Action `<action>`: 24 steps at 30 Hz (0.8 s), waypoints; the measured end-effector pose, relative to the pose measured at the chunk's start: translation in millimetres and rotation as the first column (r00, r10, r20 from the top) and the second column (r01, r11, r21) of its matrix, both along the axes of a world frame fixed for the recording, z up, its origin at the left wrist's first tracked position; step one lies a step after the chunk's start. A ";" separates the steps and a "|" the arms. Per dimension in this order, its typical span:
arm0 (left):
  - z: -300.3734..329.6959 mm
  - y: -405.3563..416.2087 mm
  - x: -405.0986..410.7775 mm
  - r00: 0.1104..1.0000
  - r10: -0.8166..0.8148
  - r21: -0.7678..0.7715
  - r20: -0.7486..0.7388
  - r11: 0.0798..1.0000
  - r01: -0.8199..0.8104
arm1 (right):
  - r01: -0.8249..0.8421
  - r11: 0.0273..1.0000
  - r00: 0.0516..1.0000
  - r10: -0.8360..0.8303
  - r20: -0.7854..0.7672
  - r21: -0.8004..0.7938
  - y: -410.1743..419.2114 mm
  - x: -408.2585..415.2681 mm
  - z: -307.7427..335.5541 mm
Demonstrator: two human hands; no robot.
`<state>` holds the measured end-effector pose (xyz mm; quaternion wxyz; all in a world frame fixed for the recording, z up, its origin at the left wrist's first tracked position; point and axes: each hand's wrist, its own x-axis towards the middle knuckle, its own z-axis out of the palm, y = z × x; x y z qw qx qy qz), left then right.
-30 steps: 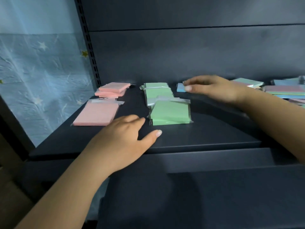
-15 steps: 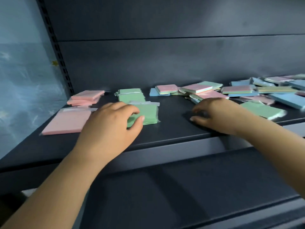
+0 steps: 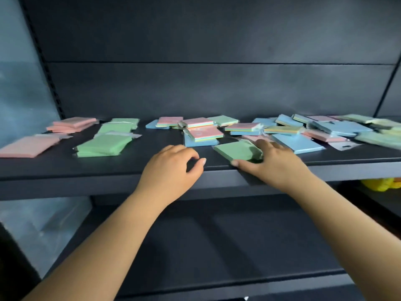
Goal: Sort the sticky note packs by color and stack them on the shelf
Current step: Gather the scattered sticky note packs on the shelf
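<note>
1. My right hand (image 3: 275, 161) curls around a flat, square green pack (image 3: 235, 150), thumb at its near edge, mid-frame on the matte dark shelf (image 3: 108, 168).
2. My left hand (image 3: 171, 168) rests beside it, loosely curled, holding nothing.
3. Glossy film-wrapped pink stacks (image 3: 71, 124) and green stacks (image 3: 104, 145) lie at left.

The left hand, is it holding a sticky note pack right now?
No, the left hand rests empty on the dark shelf, while the right hand grips the loose green sticky note pack.

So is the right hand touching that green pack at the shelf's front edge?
Touching. The head view shows the right hand gripping the green pack, thumb at its front edge.
</note>
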<state>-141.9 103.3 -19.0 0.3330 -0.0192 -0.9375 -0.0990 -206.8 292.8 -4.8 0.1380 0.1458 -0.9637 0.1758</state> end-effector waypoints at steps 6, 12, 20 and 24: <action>-15.7 11.0 -1.4 0.987 0.159 -0.057 -0.023 0.985 -0.160 | 0.069 0.998 0.997 -0.068 0.041 -0.013 -18.9 5.9 -8.0; -19.8 -7.9 15.8 0.988 0.137 0.005 -0.075 0.991 -0.137 | 0.001 0.979 0.999 -0.009 -0.040 -0.202 -18.0 10.4 -11.6; -27.6 -100.0 70.7 0.922 0.329 0.020 -0.206 0.943 -0.332 | -0.382 0.870 0.917 0.314 -0.246 -0.311 -101.8 44.4 5.8; -27.7 -135.0 96.9 0.918 0.307 -0.069 -0.251 0.940 -0.333 | -0.467 0.854 0.881 0.430 -0.197 -0.228 -174.7 53.6 15.5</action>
